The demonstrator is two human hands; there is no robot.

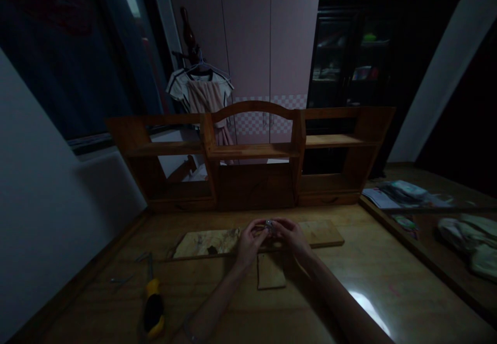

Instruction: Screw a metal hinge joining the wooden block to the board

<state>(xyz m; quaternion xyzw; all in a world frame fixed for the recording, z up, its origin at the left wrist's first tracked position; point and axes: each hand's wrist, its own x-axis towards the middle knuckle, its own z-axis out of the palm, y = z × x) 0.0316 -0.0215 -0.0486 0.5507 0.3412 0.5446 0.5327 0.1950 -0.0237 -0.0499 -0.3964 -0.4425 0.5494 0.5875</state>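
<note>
My left hand [250, 241] and my right hand [290, 234] meet over the middle of a long wooden board [324, 233], fingers closed. Between their fingertips is a small shiny metal piece [268, 224], too small and dim to name. Fingers of both hands press on it. The board lies flat on the wooden desk; its left part has a rough, stained face with a dark spot. Just below the hands, a small square wooden block [271, 272] rests close to the board's near edge.
At the left lies a hammer [154, 305] with a yellow and black handle, beside small thin metal pieces [121, 280]. A wooden shelf unit [254, 151] stands along the desk's back. Papers and plastic bags [404, 194] and pale cloth [469, 243] lie to the right.
</note>
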